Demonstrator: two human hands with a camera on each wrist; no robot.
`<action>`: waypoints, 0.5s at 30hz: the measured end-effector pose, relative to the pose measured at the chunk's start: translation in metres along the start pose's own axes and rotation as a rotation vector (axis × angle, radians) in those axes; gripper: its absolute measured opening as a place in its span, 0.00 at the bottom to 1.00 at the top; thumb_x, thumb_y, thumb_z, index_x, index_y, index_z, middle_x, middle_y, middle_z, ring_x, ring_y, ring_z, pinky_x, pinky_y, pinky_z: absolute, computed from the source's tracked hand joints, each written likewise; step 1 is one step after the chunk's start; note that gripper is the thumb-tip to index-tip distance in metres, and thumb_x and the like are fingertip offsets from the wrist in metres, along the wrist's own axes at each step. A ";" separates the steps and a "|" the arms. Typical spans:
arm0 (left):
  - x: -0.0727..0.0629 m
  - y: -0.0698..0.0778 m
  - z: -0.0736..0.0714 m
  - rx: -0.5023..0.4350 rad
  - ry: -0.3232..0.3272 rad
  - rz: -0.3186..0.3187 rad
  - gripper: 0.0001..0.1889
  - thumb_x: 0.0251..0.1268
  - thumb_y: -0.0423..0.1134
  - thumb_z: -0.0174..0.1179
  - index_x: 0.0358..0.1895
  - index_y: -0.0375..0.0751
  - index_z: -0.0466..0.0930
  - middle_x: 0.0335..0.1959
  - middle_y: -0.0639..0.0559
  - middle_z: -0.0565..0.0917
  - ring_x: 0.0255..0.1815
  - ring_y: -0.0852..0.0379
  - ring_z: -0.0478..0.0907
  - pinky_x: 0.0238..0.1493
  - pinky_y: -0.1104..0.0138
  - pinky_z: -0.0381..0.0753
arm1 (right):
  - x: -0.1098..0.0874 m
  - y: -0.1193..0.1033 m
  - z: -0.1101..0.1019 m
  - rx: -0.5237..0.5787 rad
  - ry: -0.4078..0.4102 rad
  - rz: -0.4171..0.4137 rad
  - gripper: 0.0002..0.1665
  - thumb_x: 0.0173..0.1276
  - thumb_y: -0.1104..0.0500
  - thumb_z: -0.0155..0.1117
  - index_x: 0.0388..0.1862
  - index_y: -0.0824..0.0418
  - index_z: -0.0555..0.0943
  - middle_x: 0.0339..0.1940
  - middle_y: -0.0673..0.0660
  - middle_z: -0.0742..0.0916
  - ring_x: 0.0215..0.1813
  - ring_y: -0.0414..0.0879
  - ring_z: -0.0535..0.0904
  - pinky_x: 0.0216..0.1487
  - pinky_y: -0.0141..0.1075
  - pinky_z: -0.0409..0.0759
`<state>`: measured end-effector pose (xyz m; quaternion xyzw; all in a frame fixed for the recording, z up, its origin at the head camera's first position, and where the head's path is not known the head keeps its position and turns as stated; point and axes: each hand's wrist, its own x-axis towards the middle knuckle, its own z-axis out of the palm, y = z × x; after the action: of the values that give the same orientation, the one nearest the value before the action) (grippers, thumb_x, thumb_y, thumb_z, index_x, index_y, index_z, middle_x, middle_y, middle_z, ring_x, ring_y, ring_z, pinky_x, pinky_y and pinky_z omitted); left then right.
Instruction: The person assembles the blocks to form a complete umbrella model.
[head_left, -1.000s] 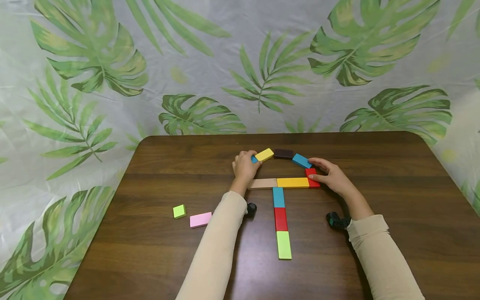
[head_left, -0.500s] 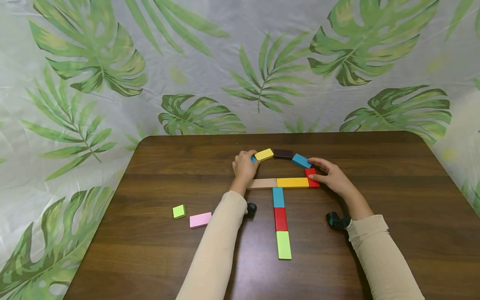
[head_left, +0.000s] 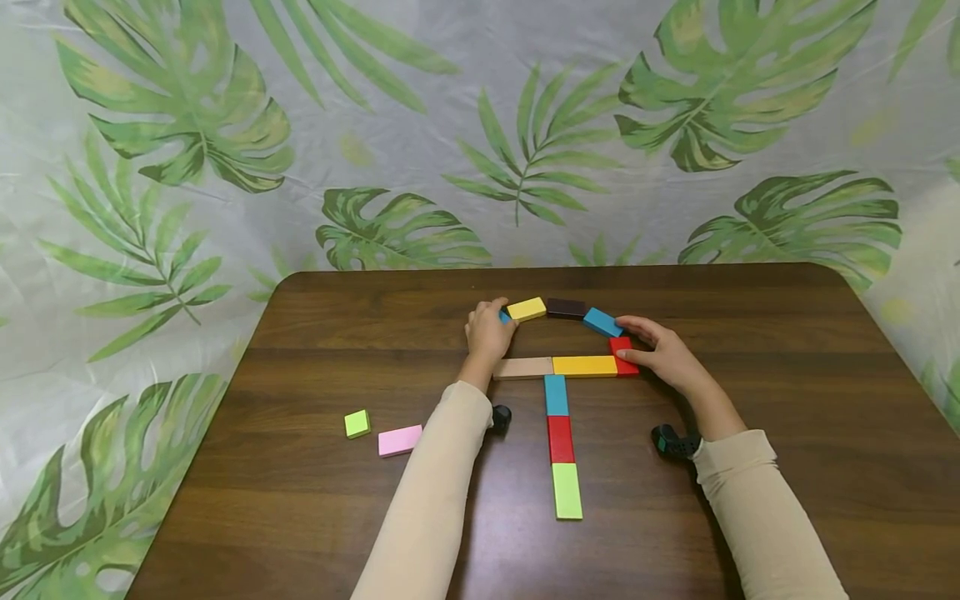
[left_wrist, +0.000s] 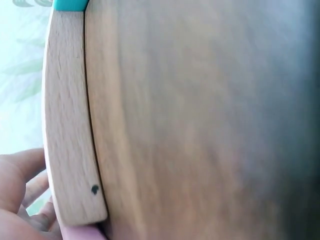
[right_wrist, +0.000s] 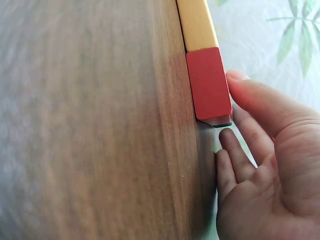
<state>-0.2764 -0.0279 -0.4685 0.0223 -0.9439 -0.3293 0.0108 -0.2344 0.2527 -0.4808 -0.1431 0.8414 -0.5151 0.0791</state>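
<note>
In the head view my left hand (head_left: 489,333) pinches a small blue block (head_left: 505,317) between thumb and fingers, and most of the block is hidden. This block lies against a yellow block (head_left: 527,308) in an arc with a dark block (head_left: 566,308) and another blue block (head_left: 603,322). My right hand (head_left: 663,352) has its thumb on a red block (head_left: 624,356) and its forefinger at the right blue block's corner. Its other fingers are loosely extended in the right wrist view. Below the arc runs a row of a plain wood block (head_left: 523,367) and an orange-yellow block (head_left: 585,366).
Beneath the row, a blue block (head_left: 557,395), a red block (head_left: 560,439) and a lime block (head_left: 567,492) form a vertical stem. A pink block (head_left: 400,441) and a small green block (head_left: 357,423) lie left on the wooden table (head_left: 262,500). Leaf-patterned cloth (head_left: 525,242) hangs behind.
My left hand's fingers have shifted slightly left, with the blue block still between them. The right hand and the other blocks look nearly the same.
</note>
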 end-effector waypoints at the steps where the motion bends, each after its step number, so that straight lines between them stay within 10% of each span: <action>1: 0.000 -0.001 0.000 -0.006 -0.004 -0.003 0.23 0.58 0.44 0.60 0.58 0.48 0.72 0.53 0.46 0.72 0.50 0.48 0.67 0.50 0.58 0.64 | 0.000 0.000 0.000 -0.001 0.000 0.001 0.32 0.62 0.60 0.61 0.64 0.66 0.63 0.62 0.67 0.67 0.66 0.61 0.55 0.62 0.55 0.50; 15: -0.002 -0.015 -0.020 -0.062 -0.089 -0.002 0.24 0.54 0.43 0.63 0.55 0.42 0.73 0.53 0.43 0.71 0.48 0.47 0.67 0.45 0.58 0.68 | -0.002 -0.001 0.001 -0.009 0.006 0.008 0.33 0.62 0.58 0.61 0.64 0.64 0.63 0.62 0.67 0.68 0.66 0.61 0.55 0.62 0.55 0.50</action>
<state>-0.2728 -0.0521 -0.4626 0.0082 -0.9327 -0.3591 -0.0310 -0.2324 0.2523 -0.4807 -0.1386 0.8446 -0.5113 0.0777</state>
